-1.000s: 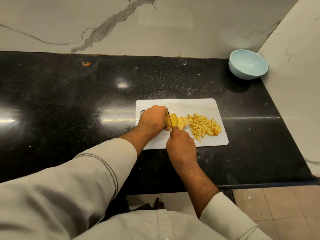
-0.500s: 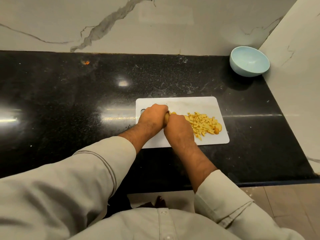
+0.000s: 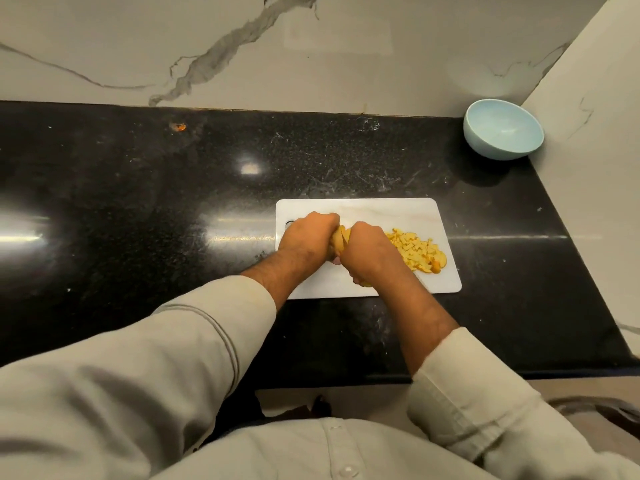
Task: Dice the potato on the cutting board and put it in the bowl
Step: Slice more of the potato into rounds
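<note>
I have both hands down on the white cutting board (image 3: 367, 211), which lies near the front edge of the black table (image 3: 138, 202), toward its right end. My left hand (image 3: 306, 239) is curled over what is left of the potato (image 3: 341, 237), pinning it at the board's left half; only a sliver of yellow flesh shows between my two hands. My right hand (image 3: 367, 252) is clenched just beside it, touching or nearly so. I take it to be wrapped round a knife handle, but no blade or handle is visible from here, so I cannot say for certain what it grips.

The pile of diced pieces (image 3: 415, 252) sits on the board's right half, close to its front right corner. The pale blue bowl (image 3: 504, 133) stands well apart, in the back right corner of the table against the wall, and looks empty.

My read on handling: the remaining chunk should be firm and dense, but its cut faces are wet and likely slippery, so I would want it resting on a flat face, held from above with fingertips tucked back from the cut line. As the piece shrinks there is less to hold and more risk near the edge. The dice are light, loose and a bit sticky; I judge they are better scooped or swept off the board's edge into the bowl than pinched.
</note>
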{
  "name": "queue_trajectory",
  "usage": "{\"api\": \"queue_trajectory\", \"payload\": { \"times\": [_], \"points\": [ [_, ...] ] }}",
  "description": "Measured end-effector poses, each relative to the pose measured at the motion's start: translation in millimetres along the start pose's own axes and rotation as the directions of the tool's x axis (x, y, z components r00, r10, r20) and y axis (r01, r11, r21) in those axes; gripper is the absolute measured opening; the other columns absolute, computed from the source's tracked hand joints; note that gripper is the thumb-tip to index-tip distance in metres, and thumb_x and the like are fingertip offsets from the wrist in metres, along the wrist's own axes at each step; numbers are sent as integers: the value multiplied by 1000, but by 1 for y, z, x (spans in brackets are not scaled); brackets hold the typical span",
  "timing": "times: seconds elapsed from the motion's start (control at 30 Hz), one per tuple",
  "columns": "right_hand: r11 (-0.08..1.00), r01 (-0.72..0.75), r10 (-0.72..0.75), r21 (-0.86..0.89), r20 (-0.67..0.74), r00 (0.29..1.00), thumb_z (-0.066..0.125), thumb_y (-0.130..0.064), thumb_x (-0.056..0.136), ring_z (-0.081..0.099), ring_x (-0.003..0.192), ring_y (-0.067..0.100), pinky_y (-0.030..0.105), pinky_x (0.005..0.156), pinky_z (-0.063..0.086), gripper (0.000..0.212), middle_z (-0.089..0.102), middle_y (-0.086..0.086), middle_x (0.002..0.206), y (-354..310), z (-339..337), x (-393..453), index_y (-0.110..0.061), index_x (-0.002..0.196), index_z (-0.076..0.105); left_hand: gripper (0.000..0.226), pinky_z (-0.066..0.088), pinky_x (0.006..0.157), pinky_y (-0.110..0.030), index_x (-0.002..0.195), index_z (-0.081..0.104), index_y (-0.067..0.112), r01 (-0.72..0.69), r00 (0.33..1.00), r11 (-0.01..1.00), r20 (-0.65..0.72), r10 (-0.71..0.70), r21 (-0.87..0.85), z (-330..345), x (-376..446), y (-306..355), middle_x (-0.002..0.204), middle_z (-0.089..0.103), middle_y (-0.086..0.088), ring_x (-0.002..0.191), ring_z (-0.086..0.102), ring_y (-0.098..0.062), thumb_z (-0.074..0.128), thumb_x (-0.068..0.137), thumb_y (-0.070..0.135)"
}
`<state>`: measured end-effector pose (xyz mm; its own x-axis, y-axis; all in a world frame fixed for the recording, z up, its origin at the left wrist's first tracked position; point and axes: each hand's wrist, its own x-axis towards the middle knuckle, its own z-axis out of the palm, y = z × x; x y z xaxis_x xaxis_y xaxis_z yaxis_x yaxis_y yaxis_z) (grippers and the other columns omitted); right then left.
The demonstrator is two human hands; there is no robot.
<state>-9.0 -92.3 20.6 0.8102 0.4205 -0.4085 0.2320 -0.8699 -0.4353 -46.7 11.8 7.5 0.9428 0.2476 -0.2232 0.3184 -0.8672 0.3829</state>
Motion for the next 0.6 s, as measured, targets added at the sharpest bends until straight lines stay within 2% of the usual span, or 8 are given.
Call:
{"api": "queue_trajectory", "payload": {
  "times": [0.1,0.23,0.3,0.37,0.4,0.47,0.53,0.6],
  "points": [
    [1000,1,-1,8,-13,1000,61,-13,86,63,49,24,27,38,51,23,57,8,62,0,4,-1,-11,68,48,16,40,71,-31,103,54,13,-30,999,999,-29,31,36,5,-2,0,102,65,-9,85,57,-24,57,88,14],
    [999,41,-41,-26,-23,999,56,-13,89,64,69,30,39,62,57,19,54,6,68,-4,7,-4,-12,71,50,15,40,67,-31,100,54,14,-20,999,998,-42,22,51,4,1,-4,98,64,-8,83,57,-24,58,86,15],
    [997,43,-45,-59,-24,999,56,-11,89,60,63,25,33,54,51,13,55,6,73,3,10,-8,-10,77,51,23,42,67,-31,100,55,15,0,1000,999,-4,0,44,3,4,-4,98,64,-7,85,59,-24,67,81,19],
    [995,57,-59,-84,-28,998,52,-5,88,47,56,16,26,45,34,16,47,2,71,12,17,-13,-13,77,44,35,47,71,-32,102,58,16,13,1000,999,27,-14,32,1,8,-4,98,64,-6,87,60,-24,76,74,26],
    [994,53,-56,-94,-29,998,50,-4,88,43,56,15,25,46,31,12,45,1,71,16,20,-16,-13,82,46,40,50,74,-34,104,58,16,15,999,1000,43,-16,27,1,9,-3,98,64,-6,88,60,-24,79,72,29],
    [992,35,-41,-119,-48,998,48,-3,89,45,61,19,27,54,36,10,51,5,80,21,27,-21,-9,94,54,47,51,78,-35,106,59,16,18,998,1000,59,-19,19,2,9,-4,99,64,-6,91,61,-25,82,69,32],
    [990,19,-28,-138,-60,998,45,-5,91,47,67,24,31,61,37,9,59,12,93,26,35,-25,-10,88,53,51,51,78,-36,107,59,15,26,997,1000,71,-26,4,-1,10,-5,100,64,-6,93,60,-25,84,66,33],
    [986,10,-19,-166,-56,998,43,-8,93,50,72,26,31,61,36,11,60,12,95,30,44,-30,-13,83,46,55,51,80,-36,109,61,15,36,995,999,92,-35,-10,-7,13,-5,101,63,-5,94,60,-25,86,65,34]
  ]
}}
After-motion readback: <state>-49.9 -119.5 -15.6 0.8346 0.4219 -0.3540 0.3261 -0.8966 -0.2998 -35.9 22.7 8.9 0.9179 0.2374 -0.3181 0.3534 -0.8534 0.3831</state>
